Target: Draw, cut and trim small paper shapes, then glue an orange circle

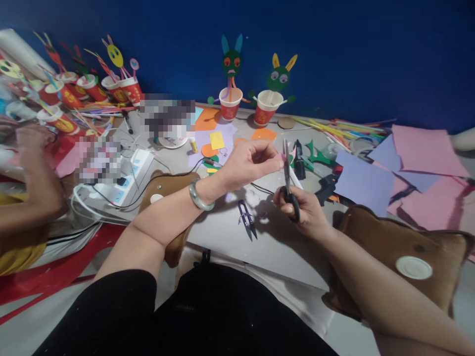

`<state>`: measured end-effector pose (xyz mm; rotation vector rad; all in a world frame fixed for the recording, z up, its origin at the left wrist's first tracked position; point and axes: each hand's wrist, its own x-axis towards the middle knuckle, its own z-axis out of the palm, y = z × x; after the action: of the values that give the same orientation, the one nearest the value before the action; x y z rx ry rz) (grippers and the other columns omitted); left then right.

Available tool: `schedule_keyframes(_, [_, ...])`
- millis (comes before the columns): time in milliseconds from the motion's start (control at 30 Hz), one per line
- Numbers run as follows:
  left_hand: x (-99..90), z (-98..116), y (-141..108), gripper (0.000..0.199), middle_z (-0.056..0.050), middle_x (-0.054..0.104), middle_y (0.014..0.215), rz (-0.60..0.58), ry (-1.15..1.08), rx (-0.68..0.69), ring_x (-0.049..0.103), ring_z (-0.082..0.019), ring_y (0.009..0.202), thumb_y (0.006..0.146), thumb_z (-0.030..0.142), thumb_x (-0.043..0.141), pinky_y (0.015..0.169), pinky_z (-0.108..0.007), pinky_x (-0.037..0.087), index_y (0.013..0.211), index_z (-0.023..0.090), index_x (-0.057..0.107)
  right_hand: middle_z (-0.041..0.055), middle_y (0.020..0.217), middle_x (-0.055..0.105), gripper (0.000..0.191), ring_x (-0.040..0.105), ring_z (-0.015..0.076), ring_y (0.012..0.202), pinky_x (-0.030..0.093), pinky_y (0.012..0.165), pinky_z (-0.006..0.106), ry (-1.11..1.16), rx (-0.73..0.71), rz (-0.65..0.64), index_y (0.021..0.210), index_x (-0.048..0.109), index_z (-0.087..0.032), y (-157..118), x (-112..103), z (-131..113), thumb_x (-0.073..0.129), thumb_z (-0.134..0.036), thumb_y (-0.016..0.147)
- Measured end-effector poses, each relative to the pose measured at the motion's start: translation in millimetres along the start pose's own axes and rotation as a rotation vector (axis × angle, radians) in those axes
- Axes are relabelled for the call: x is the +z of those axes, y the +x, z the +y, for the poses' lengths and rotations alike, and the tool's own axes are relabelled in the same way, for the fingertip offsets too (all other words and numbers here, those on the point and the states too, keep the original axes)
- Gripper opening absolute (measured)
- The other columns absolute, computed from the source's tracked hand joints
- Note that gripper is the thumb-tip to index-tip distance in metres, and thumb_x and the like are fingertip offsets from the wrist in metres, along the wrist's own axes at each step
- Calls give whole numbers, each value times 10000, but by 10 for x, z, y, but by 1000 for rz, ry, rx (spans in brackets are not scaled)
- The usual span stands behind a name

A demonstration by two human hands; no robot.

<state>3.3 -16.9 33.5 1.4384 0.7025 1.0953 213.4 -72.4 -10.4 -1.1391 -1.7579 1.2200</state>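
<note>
Between thumb and fingertips my left hand (252, 160) pinches a small piece of pink paper (282, 159). My right hand (306, 210) grips scissors (286, 170) by their black handles, fingers through the loops. The blades point up and lie right at the edge of the pink piece. Whether they are cutting into it I cannot tell. Below my hands, a pair of dark thread snips (247, 220) lies on the grey table (222, 232). A glue gun (328, 185) rests to the right of the scissors, near green paper scraps (317, 154).
Two red paper cups (230, 110) with paper-faced figures stand at the back. Purple (363, 180) and pink sheets (426, 148) cover the right side. A white power strip (133, 178) and cables lie left, beside a co-worker's arm (35, 183). Brown cushions (393, 257) flank the front edge.
</note>
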Motion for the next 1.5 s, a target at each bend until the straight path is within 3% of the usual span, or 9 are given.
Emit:
schedule_keyframes(400, [5,-24,1,369,23,571,673,28,-11,13,511,-83,651,814,403,857,612,-271,411,696,185,585,4,634,572,708,470,156,590,399,575,324,5,-16,16,664,589,-216,7,9,6,734,-907,716])
schedule_keyframes(867, [9,-22,16,424,15,600,691,72,-45,15,522,-73,645,811,487,876,604,-271,418,721,175,603,11,639,582,713,488,164,593,397,575,318,22,-3,24,669,598,-219,8,8,27,746,-916,693])
schedule_keyframes(1500, [10,-76,39,403,13,625,690,22,-57,40,543,-73,641,799,473,877,616,-249,452,712,167,630,12,638,566,663,478,163,596,402,584,327,-17,5,-3,672,589,-218,13,13,-6,748,-857,750])
